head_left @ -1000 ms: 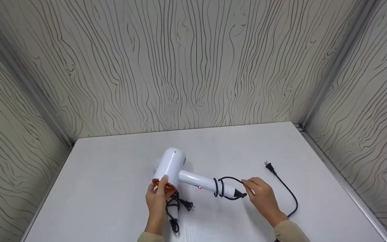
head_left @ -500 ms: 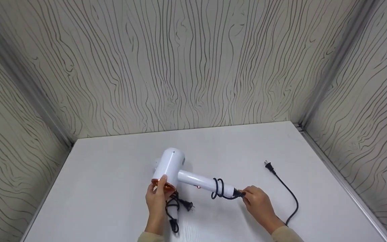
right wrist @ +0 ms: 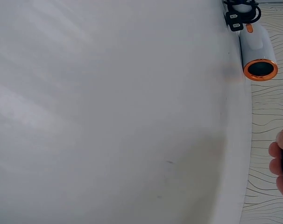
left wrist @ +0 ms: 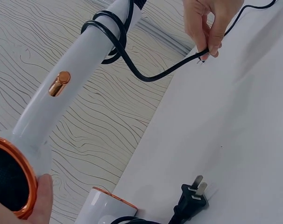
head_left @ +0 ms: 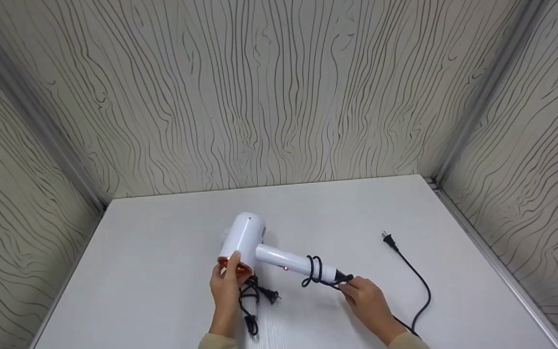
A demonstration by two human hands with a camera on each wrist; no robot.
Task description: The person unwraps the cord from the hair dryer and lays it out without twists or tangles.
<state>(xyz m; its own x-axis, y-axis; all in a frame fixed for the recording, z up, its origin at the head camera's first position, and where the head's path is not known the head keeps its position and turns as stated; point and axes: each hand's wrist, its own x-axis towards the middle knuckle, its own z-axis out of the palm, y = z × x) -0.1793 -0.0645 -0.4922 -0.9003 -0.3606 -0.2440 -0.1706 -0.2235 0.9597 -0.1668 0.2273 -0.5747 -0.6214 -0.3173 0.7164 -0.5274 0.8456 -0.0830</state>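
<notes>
Head view: L hand (head_left: 224,293) grips copper-rimmed mouth of the white hair dryer (head_left: 242,238), thumb over the rim. Dryer looks held up off the table (head_left: 172,252), btwn the hands; handle runs from barrel twd 4 o'c. Blk cord (head_left: 316,271) coiled round handle near its end. R hand (head_left: 368,303) just past that end, thumb + fingers pinching cord. Loose plug (head_left: 390,240) on table at R hand's 1 o'c., its lead curving twd R wrist. 2nd dryer (head_left: 250,306), mostly hidden, beneath held one at L hand's 4 o'c., w/ wound cord + 2nd plug (head_left: 271,296) at 3 o'c.

L wrist view: dryer mouth at 8 o'c., L hand digits on rim; handle slants up twd 1 o'c., copper switch (left wrist: 60,84) partway along. Cord loops off handle to R hand at 1 o'c., pinched btwn thumb & fingers. 2nd dryer's rim at 7 o'c., 2nd plug at 5.

R wrist view: R hand cut off at 3–4 o'c., fingers on cord. Orange-rimmed unit (right wrist: 258,49) at 2 o'c.; can't tell which dryer.
</notes>
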